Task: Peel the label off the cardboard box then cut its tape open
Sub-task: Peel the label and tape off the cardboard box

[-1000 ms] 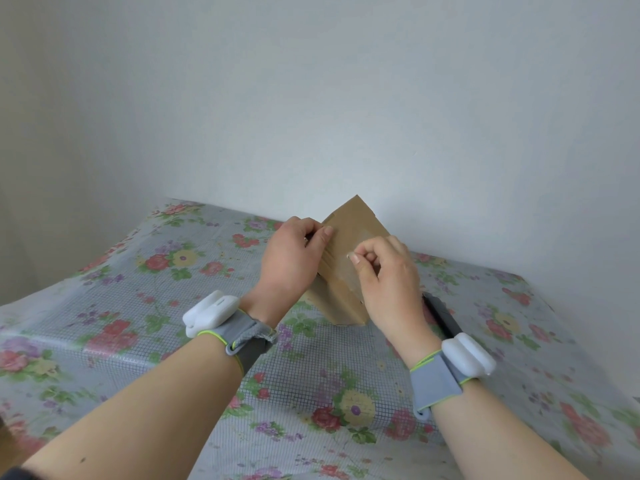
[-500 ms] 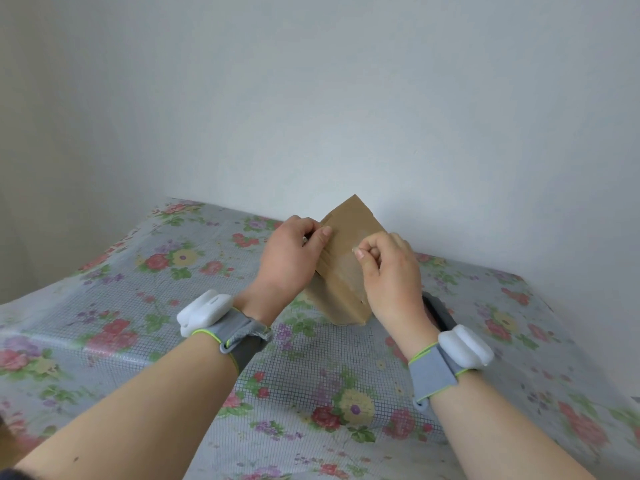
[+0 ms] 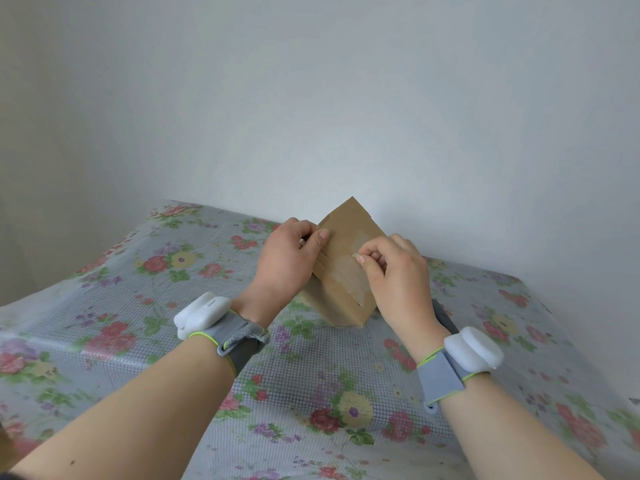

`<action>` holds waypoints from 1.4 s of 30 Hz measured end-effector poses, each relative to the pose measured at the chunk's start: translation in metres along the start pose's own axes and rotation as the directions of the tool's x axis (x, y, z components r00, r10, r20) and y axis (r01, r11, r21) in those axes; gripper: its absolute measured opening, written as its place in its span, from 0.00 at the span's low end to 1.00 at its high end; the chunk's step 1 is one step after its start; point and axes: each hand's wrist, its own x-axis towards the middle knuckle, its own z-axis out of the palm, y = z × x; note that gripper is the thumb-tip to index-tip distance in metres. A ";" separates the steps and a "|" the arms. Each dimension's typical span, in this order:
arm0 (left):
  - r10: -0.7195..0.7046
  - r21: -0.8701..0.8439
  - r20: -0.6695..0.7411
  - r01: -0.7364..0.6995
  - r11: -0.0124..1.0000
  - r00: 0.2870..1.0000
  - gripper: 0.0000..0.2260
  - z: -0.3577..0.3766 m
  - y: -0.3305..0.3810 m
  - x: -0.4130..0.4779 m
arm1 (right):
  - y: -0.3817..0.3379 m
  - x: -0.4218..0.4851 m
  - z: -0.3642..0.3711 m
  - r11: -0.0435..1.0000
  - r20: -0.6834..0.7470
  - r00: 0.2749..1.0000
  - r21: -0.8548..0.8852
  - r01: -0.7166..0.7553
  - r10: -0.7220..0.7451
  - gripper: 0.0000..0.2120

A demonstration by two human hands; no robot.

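1. We see the cardboard box (image 3: 346, 278) held between both hands above the far middle of the table, tilted so that one corner points up toward the wall (image 3: 311, 98) and the opposite corner points down at the flowered tablecloth (image 3: 138, 306). We cannot tell whether that low corner touches the cloth.
2. The left hand (image 3: 287, 265) grips the box by its left edge. Its thumb lies flat across the brown front face and the other fingers curl round behind, out of our sight.
3. A glossy strip (image 3: 341, 271) runs across the front face (whether it is label or tape we cannot tell).
4. The right hand (image 3: 394, 278) sits at the right side of that face with its fingers curled in. Thumb and forefinger are pressed together, pinching a small pale raised corner of the glossy strip.
5. Each wrist carries a grey band with a white block on it, the left wristband (image 3: 221, 327) and the right wristband (image 3: 460, 362).
6. Just behind the right wrist a dark object (image 3: 445, 315) lies on the cloth, mostly hidden by the arm, so we cannot make out what it is.
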 end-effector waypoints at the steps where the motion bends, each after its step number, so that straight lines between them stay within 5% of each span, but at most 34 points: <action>1: 0.008 0.001 0.004 -0.008 1.000 1.000 0.13 0.000 0.000 0.000 | 0.000 0.000 -0.001 1.000 -0.001 1.000 -0.025 0.015 -0.015 0.04; 5: 0.026 -0.004 0.022 -0.026 1.000 0.999 0.13 0.000 0.003 0.000 | 0.001 0.001 -0.005 0.983 0.016 0.992 -0.135 0.126 -0.125 0.04; 11: 0.028 0.011 0.003 -0.029 1.000 1.000 0.13 0.004 0.006 0.001 | -0.003 0.006 -0.008 0.814 0.130 0.942 -0.476 0.334 -0.311 0.07; 14: 0.008 0.029 0.000 -0.008 1.000 1.000 0.14 0.005 0.007 0.001 | -0.003 0.003 -0.006 0.863 0.126 0.959 -0.420 0.282 -0.252 0.04; 18: -0.028 0.019 -0.007 0.028 0.999 1.000 0.13 0.003 0.003 0.002 | 0.006 0.000 -0.004 0.986 0.022 1.000 -0.169 -0.011 0.015 0.03; 25: -0.031 0.010 -0.001 0.031 0.999 1.000 0.13 0.003 0.002 0.002 | 0.002 -0.002 -0.001 1.000 -0.018 1.000 0.006 0.009 -0.009 0.03; 42: 0.018 0.054 -0.008 -0.018 0.998 1.000 0.11 0.009 0.013 0.000 | -0.004 -0.007 0.004 0.890 -0.101 0.974 -0.433 0.141 -0.203 0.10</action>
